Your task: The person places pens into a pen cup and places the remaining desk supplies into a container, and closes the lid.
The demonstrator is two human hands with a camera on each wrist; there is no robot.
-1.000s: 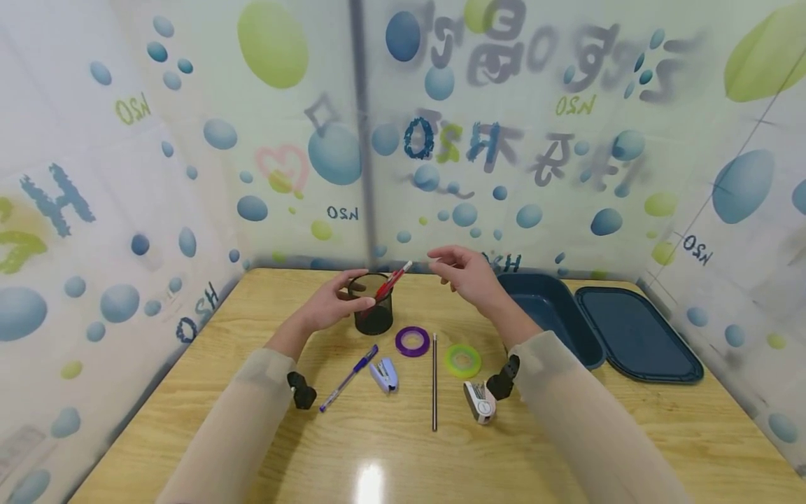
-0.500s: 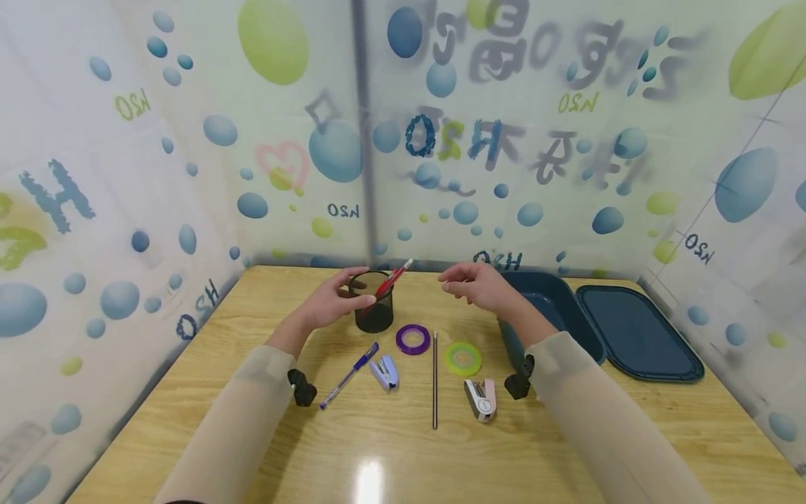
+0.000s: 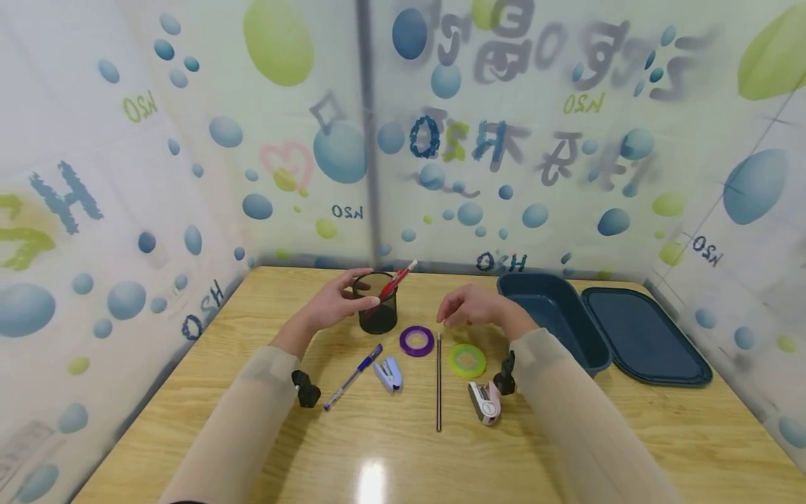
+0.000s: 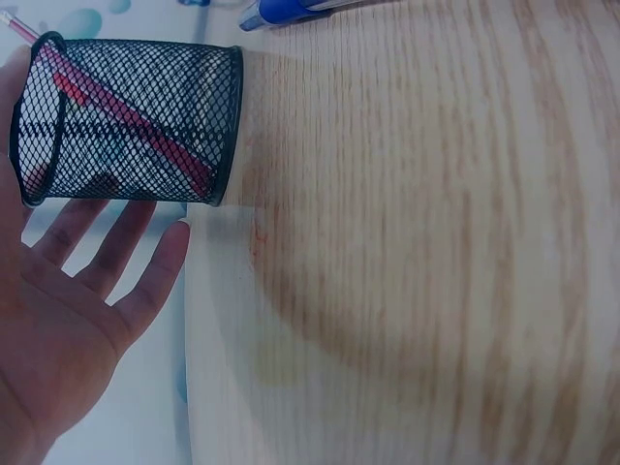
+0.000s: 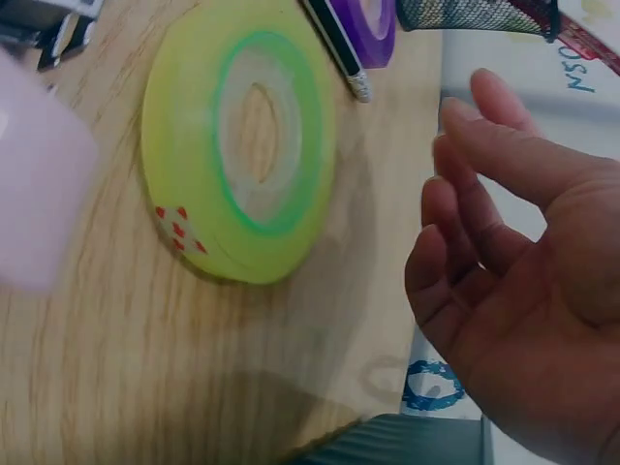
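Note:
A black mesh pen holder (image 3: pixel 379 320) stands at the back of the table with a red pen (image 3: pixel 398 278) leaning in it. My left hand (image 3: pixel 334 302) grips the holder near its rim, thumb in front and fingers round the far side; the left wrist view shows the pen slanting behind the mesh (image 4: pixel 145 116). Loosely curled, my right hand (image 3: pixel 475 306) hovers by the eraser end of a dark striped pencil (image 3: pixel 439 381). Nothing shows between its fingertips in the right wrist view, where a yellow-green tape roll (image 5: pixel 184 116) lies beside the pencil (image 5: pixel 335 39).
A purple tape roll (image 3: pixel 403 343), a blue pen (image 3: pixel 352 378), a lilac stapler (image 3: pixel 388 375) and a white-and-pink stapler (image 3: pixel 485 404) lie around the pencil. At the right sit a dark blue bin (image 3: pixel 595 343) and its flat lid (image 3: pixel 648 336). Patterned curtains (image 3: pixel 283 231) border the table.
My right hand first drew back right from beside the red pen, then came down toward the pencil's eraser end. The left hand keeps its grip on the pen holder.

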